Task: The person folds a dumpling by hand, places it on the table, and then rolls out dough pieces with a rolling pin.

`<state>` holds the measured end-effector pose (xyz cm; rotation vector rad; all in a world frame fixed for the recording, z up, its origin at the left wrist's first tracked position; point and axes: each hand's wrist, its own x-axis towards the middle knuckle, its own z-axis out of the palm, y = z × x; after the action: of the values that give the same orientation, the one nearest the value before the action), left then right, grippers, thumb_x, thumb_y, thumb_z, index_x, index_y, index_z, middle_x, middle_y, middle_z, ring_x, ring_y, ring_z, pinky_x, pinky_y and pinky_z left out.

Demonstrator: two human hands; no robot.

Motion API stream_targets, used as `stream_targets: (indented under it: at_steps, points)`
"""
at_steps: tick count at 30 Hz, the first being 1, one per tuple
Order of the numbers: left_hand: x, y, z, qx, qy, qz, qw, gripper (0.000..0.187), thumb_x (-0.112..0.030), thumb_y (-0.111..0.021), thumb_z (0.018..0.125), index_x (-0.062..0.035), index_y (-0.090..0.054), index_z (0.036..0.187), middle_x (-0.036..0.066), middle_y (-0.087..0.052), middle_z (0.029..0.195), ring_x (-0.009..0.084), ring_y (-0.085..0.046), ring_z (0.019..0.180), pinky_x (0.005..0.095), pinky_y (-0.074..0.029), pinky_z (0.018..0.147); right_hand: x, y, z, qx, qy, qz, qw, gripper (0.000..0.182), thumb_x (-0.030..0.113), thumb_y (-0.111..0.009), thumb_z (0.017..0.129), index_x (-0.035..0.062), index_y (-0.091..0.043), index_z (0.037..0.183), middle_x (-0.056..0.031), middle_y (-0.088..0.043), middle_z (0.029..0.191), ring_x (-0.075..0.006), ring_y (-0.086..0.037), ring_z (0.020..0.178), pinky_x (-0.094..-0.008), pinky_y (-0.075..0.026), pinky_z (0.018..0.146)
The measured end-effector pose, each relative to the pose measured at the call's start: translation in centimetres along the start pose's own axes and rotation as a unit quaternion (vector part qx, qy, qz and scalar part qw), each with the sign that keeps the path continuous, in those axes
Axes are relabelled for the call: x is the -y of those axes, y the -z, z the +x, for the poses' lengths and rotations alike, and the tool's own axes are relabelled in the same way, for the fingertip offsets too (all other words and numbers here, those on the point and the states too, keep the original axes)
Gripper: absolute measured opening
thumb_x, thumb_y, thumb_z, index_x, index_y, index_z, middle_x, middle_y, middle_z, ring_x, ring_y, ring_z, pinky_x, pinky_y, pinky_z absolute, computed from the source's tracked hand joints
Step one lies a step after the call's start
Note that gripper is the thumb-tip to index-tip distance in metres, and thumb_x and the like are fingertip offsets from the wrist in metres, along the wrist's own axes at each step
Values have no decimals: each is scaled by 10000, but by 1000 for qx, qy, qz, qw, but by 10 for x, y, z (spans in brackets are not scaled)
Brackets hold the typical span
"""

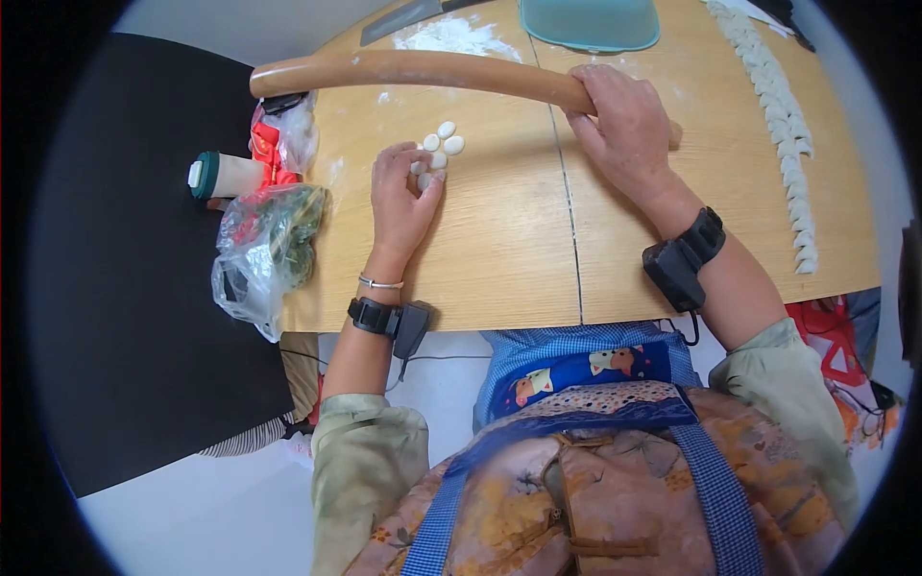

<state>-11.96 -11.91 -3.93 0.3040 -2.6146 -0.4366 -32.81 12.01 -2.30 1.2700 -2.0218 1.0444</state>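
My right hand (624, 120) is closed around a long wooden rolling pin (413, 69), near its right end. The pin reaches across the back of the table to the left. My left hand (399, 197) rests low over the table, thumb apart from its curved fingers. Several small round white dough pieces (454, 145) lie at its fingertips, some of them between thumb and fingers. White flour (456, 36) is spread on the wood behind the pin.
Rows of white dumplings (783, 125) line the table's right side. A teal plastic container (591, 24) and a cleaver (399, 21) are at the back. On the left are a plastic bag of greens (274, 235) and a cup with a green lid (230, 177). A seam (567, 182) divides the tabletop (490, 250).
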Motion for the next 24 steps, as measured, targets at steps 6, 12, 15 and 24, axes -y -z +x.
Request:
stream_targets:
  at_steps: [6,12,15,24]
  points:
    - [-4,-4,1,-45,41,-45,997,460,-87,-752,896,-13,-554,1304,212,-592,1256,343,-582,1219,409,-480,1049,1,-2,-1,13,-13,3,1000,344,130,-772,811,90,-642,1127,-71,-696,995,-263,-667,919,-403,-445,741]
    - [3,-13,21,36,-22,-2,999,555,-223,-669,981,36,-480,1434,279,-560,1363,425,-538,1283,466,-398,1133,3,-2,-1,21,-13,2,1000,322,121,-765,816,91,-650,1116,-69,-699,971,-260,-667,916,-399,-447,742]
    - [8,-18,27,40,-96,120,987,585,-264,-580,1026,61,-427,1487,302,-524,1427,452,-504,1324,477,-360,1162,3,-4,-2,18,-7,3,1000,313,119,-760,814,89,-650,1105,-72,-699,963,-265,-666,911,-402,-447,741]
    - [43,-11,45,21,120,-214,969,349,-147,-563,1020,10,-555,1331,186,-600,1345,295,-566,1268,386,-428,1089,2,-2,-1,11,-14,23,1000,300,120,-751,802,87,-647,1081,-70,-692,933,-277,-657,893,-416,-436,726]
